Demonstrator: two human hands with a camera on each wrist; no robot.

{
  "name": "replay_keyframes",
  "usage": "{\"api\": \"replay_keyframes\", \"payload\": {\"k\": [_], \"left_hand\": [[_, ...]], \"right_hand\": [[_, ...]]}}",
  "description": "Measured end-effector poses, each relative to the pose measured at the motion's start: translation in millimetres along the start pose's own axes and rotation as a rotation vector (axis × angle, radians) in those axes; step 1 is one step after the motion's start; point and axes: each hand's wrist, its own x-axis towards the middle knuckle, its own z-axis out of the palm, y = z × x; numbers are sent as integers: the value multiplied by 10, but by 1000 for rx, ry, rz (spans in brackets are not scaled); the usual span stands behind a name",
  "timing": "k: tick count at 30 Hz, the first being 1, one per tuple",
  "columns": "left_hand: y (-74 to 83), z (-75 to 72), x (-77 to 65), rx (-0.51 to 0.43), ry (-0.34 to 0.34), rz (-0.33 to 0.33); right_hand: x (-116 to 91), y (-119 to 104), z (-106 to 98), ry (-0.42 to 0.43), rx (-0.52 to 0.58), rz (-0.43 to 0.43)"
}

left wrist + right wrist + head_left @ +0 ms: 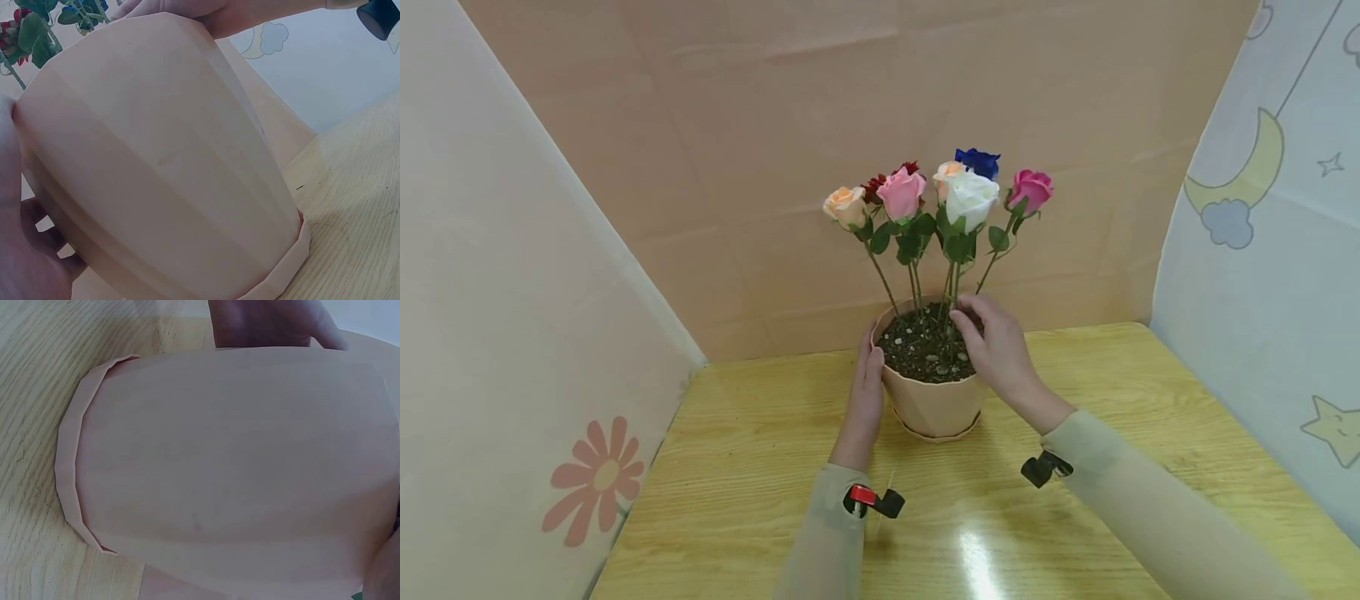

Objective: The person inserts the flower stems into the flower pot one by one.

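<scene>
A peach flowerpot [931, 407] full of dark soil [917, 346] stands upright on its saucer [940, 437]. My left hand [868, 387] rests along the pot's left side, thumb near the rim and fingers fairly straight. Over the right rim reaches my right hand [1000, 346]; its thumb and forefinger pinch the stem of the white rose [972, 200] low above the soil. Around it rise a pink rose [902, 193], a magenta rose [1032, 191], a blue flower [978, 162], dark red petals [873, 188] and a peach rose [846, 206]. Another peach bloom [948, 177] is partly hidden.
The pot stands near the back of a wooden table [760, 467]. Behind it hangs a plain peach backdrop [760, 167]. Patterned white cloths flank the table, one with a pink flower print [597, 479], the other with a moon print [1255, 167].
</scene>
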Motion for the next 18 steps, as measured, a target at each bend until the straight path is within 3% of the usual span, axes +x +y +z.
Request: {"api": "replay_keyframes", "payload": {"k": [9, 18], "left_hand": [[-21, -15, -8, -16, -2, 3], [-9, -2, 7, -7, 0, 5]], "right_hand": [[16, 11, 37, -11, 4, -2], [-22, 39, 43, 16, 76, 96]]}}
